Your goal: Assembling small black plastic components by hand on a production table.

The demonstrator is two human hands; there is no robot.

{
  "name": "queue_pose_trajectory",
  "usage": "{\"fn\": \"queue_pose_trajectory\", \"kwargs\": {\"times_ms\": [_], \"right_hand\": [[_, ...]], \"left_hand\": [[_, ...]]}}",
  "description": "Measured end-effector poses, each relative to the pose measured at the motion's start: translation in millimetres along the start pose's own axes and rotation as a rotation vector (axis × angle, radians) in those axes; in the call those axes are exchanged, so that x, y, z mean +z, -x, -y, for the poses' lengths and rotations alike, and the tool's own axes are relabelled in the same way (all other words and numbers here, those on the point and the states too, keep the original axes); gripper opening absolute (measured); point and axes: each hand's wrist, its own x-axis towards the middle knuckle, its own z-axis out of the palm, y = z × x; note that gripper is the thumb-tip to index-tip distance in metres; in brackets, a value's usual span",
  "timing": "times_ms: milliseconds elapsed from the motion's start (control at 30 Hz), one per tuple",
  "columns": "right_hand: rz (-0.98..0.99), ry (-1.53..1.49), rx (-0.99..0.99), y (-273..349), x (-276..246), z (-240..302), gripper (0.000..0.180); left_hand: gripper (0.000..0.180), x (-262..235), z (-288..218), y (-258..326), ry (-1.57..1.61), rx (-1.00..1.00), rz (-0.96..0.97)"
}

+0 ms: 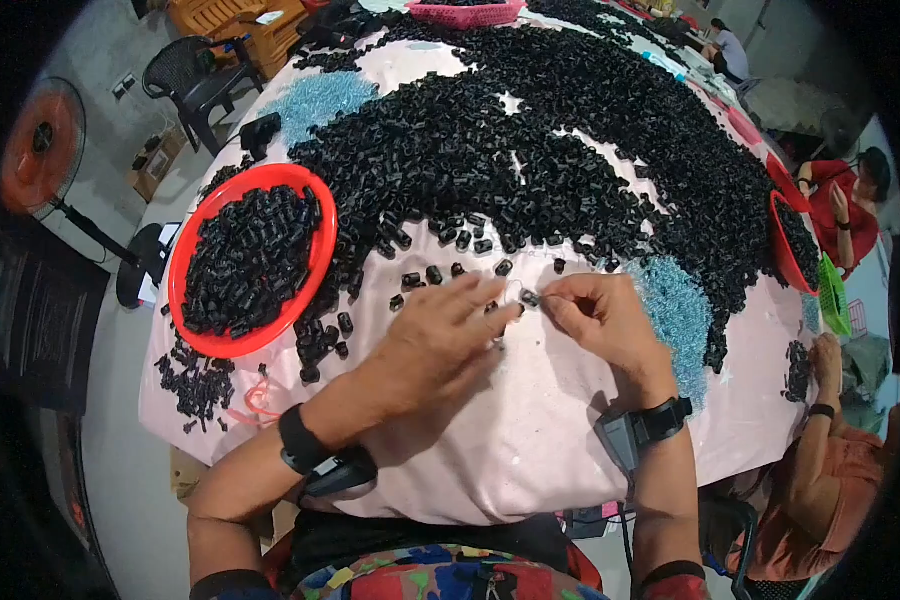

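Note:
Over the pale pink tablecloth, my right hand [608,318] pinches a small black plastic part [530,298] between thumb and forefinger. My left hand [448,328] is close beside it on the left, palm down, its fingers stretched out and apart toward that part. A dark piece shows just by the left fingertips; whether they touch it cannot be made out. Several loose black parts [434,274] lie just beyond the left hand. Past both hands spreads a large heap of the same black parts [440,150].
A red basin [328,250] full of black parts stands at left, with smaller black pieces [195,382] near it. Clear bluish bits form piles at right [678,310] and far left [320,100]. Co-workers sit along the right edge, near another red basin [782,238] and a green basket [834,295].

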Motion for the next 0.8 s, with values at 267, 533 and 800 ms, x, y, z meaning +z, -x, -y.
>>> {"fn": "queue_pose_trajectory", "kwargs": {"times_ms": [267,533,800], "right_hand": [[-0.186,-0.002,0.067,4.3,-23.7,-5.8,0.017],[0.009,0.136,-0.191,3.6,-8.5,10.2,0.013],[0.012,-0.219,0.021,7.5,3.3,13.4,0.014]], "left_hand": [[0.039,-5.4,-8.6,-3.2,-0.086,-0.090,-0.012],[0.029,-4.6,10.3,1.7,0.083,-0.092,-0.148],[0.028,-7.3,-1.4,-5.0,0.081,-0.041,-0.084]]}}
